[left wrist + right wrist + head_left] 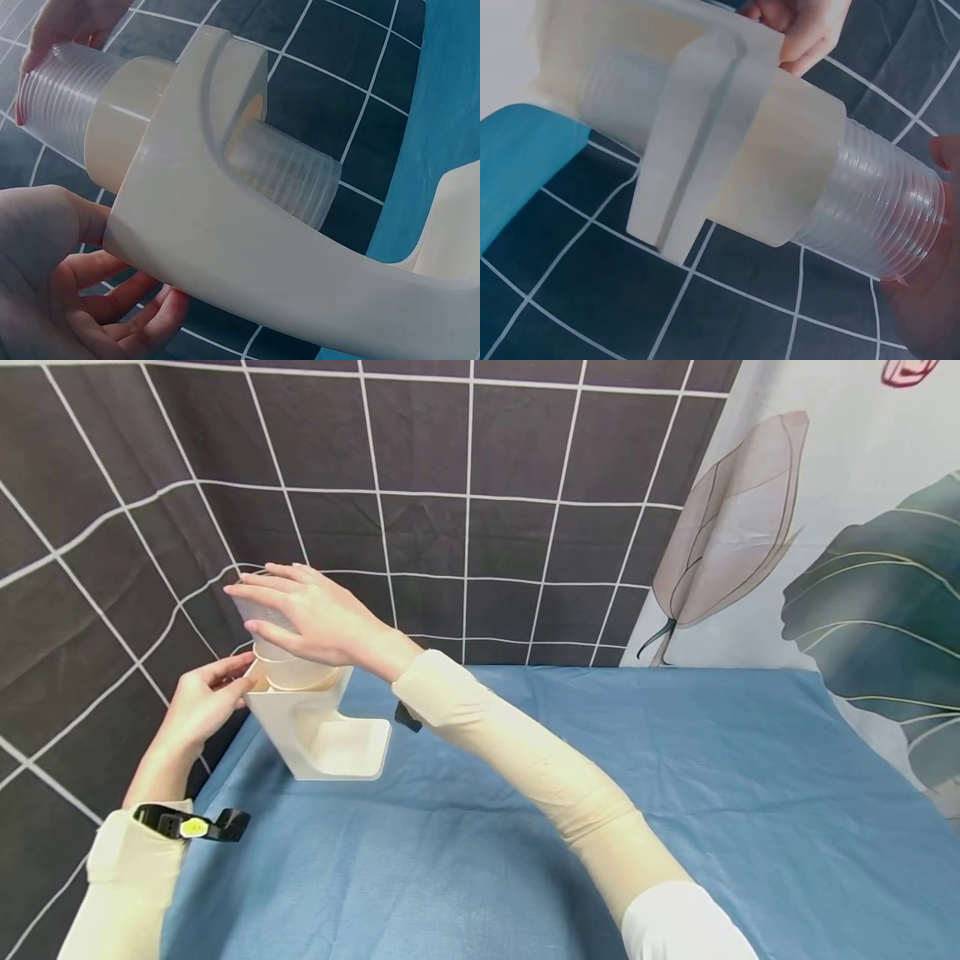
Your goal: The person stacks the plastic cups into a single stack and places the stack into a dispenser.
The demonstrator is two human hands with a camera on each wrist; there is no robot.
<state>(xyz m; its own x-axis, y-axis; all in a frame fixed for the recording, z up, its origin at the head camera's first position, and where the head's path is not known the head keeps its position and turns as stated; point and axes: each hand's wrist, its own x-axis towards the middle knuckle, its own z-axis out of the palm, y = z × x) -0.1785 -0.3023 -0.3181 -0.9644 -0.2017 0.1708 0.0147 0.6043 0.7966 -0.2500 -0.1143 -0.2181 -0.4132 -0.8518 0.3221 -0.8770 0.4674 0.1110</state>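
A cream-coloured cup dispenser [279, 731] stands at the left of the table, with a round collar [131, 120] on top. A stack of clear plastic cups [67, 94] runs through the collar; its lower end shows under the dispenser's head in the left wrist view. My right hand [322, 620] lies over the top of the stack, fingers extended and touching the uppermost cup. With thumb and fingers my left hand [201, 697] holds the dispenser's upper left edge. Part of the stack is hidden behind the right hand in the head view.
A blue cloth [465, 827] covers the table. Dark fabric with a white grid [420, 535] hangs behind and at the left, close to the dispenser. A white curtain with printed leaves [731, 527] hangs at the right.
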